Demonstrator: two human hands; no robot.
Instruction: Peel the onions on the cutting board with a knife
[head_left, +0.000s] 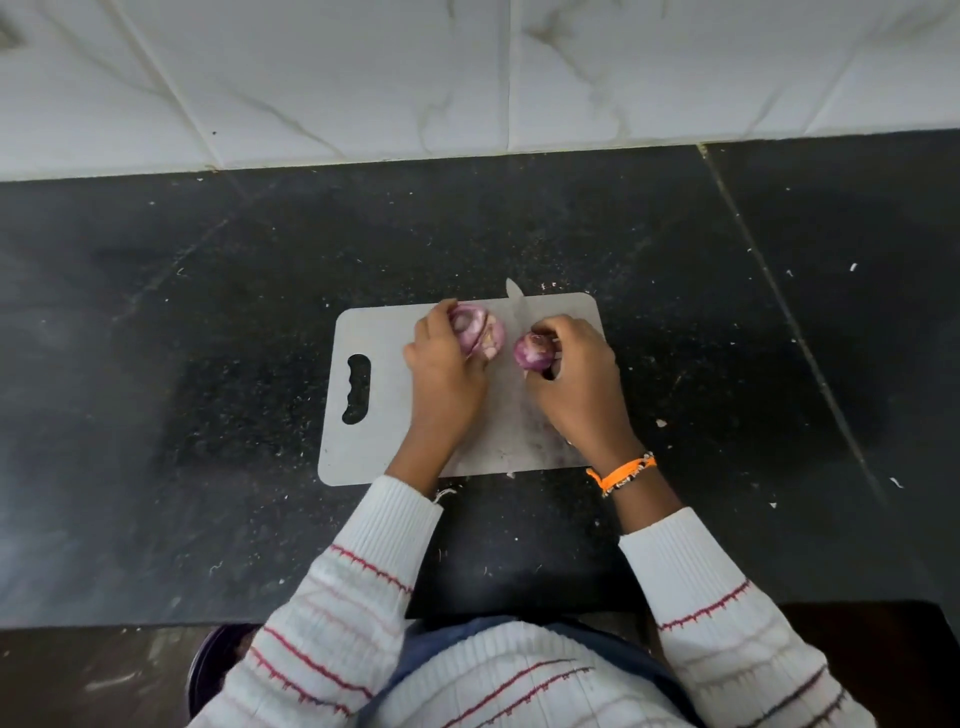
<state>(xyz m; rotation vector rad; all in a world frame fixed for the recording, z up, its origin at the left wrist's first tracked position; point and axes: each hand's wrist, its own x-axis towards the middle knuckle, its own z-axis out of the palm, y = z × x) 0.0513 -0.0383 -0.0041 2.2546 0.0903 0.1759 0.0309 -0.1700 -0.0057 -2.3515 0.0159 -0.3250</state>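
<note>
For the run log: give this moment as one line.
left hand: holds larger onion | right hand: holds smaller onion, knife | on cutting board

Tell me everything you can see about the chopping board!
The board is a thin, flat, pale grey rectangle with rounded corners, probably plastic. A wavy handle slot is cut through near its left edge. It lies flat on the dark speckled counter. Its near right part looks smudged and carries small scraps. Two purple onions sit toward its far edge, one under each hand, and the knife tip pokes past that far edge. Both hands reach over it.
</note>
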